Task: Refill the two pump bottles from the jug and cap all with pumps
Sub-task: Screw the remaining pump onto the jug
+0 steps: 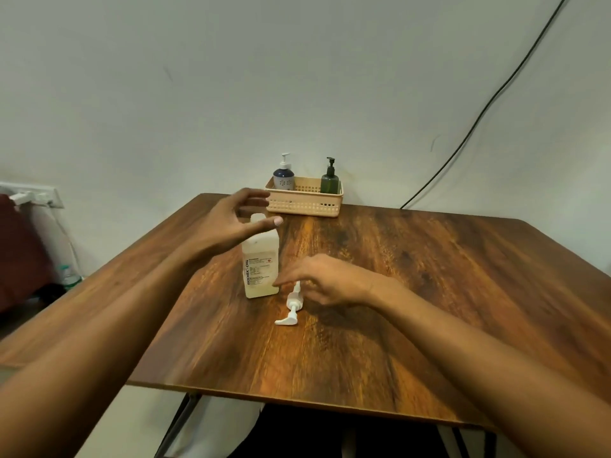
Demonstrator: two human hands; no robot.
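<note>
Leftmost, well off the wooden table (413, 276), a white socket strip (31, 196) sits on the wall and a small clear bottle (70, 276) stands low down beside a dark red shape. Next comes the left hand (231, 223), raised above the jug (260, 259) with its fingers spread and curved, thumb stretched toward the basket; it hovers around the jug's top and hides the neck, and whether any finger actually touches the jug cannot be told, though it grips nothing firmly. That jug is a pale, squarish translucent container with a printed label, standing upright on the table and holding yellowish liquid. Just right of the jug's base, a loose white pump (291, 305) lies flat on the wood, its nozzle head pointing toward the near edge and its tube running away under the other hand. Over that tube hangs the right hand (325, 282), palm down, fingers loosely extended toward the jug's lower corner; the motion blur leaves it unclear whether the fingertips pinch the tube or only hover above it. Behind the jug, at the table's far edge against the wall, a peach slotted basket (304, 203) holds two upright pump bottles: a dark blue patterned one with a white pump (283, 176) at its left end and a green one with a black pump (330, 180) at its right end. Farther right, a black cable (489, 104) runs diagonally down the wall.
</note>
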